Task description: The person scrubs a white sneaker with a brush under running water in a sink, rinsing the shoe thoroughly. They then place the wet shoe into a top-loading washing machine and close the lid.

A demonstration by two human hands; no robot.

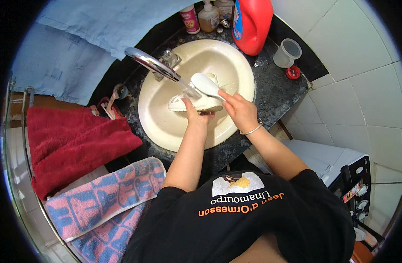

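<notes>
My left hand (197, 113) grips a white shoe (205, 102) by its sole and side, holding it over the basin of a cream oval sink (161, 128). In my right hand (238, 110) is the handle of a white brush (205, 83), its smooth back turned up and its head against the shoe's upper. The bristles are hidden underneath. From the chrome faucet (154, 64) a stream of water falls onto the shoe. Part of the shoe lies behind the brush. A bracelet (252, 129) circles my right wrist.
On the dark stone counter (270, 85) stand a red detergent jug (253, 26), a pump bottle (208, 18), a pink bottle (190, 19) and a clear plastic cup (286, 54) near a red cap (293, 72). Red (76, 141) and patterned towels (105, 203) hang at left. A washing machine (322, 157) is at right.
</notes>
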